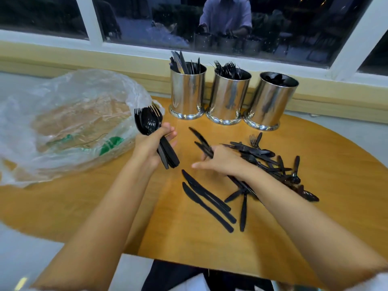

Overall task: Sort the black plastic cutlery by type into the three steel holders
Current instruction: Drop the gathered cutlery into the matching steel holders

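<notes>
Here, a rounded wooden table (105, 206) stands below a dark window (52, 15) with white frames. At left lies a crumpled clear plastic bag (73, 114). Beside it, the left hand (153, 143) grips a bundle of forks and spoons (150, 122). Behind stand three steel holders in a row: the knife holder (186, 91), the fork holder (227, 95) and the spoon holder (270, 101). The right hand (224, 162), blurred, pinches a knife (199, 137). Two loose knives (210, 209) lie flat nearer the viewer, and a cutlery pile (264, 158) spreads rightward.

Likely a café or canteen dining area, round wooden table (189, 238), dark window (147, 19) at twelve o'clock, steel cutlery holders (228, 97) before it.
</notes>
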Demonstrator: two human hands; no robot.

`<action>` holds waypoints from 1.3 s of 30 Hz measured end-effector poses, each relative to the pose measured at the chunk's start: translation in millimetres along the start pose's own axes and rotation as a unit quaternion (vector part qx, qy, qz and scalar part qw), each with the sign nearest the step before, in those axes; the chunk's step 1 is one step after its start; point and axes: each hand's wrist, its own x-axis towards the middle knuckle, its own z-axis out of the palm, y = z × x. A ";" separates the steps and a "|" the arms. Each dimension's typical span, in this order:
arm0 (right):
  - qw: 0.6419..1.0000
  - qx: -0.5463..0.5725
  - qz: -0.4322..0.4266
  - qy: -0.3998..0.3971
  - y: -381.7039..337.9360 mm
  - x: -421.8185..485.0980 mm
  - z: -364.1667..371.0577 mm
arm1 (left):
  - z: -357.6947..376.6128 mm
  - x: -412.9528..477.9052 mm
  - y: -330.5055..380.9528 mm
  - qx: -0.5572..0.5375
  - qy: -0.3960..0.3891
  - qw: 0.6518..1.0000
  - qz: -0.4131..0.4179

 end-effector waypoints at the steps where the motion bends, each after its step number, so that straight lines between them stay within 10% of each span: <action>1: 0.999 -0.036 0.003 -0.020 -0.3 -9.3 7.3 | -3.1 -6.3 -2.3 0.001 0.000 1.000 -0.002; 17: 0.988 -0.147 0.037 0.011 8.2 -13.0 62.3 | -28.7 -53.0 -29.0 -0.028 0.018 0.999 -0.021; 23: 0.998 0.060 0.003 0.033 -1.8 4.6 33.8 | -25.7 -48.4 -24.9 -0.032 0.017 0.999 -0.021; 32: 0.838 0.523 -0.029 0.157 -15.4 38.6 -31.8 | -1.4 -28.9 -21.9 -0.033 -0.005 0.999 -0.036; 39: 0.812 0.472 -0.154 0.308 -15.3 56.1 -46.7 | 25.9 -5.6 -18.5 -0.029 -0.029 0.999 -0.033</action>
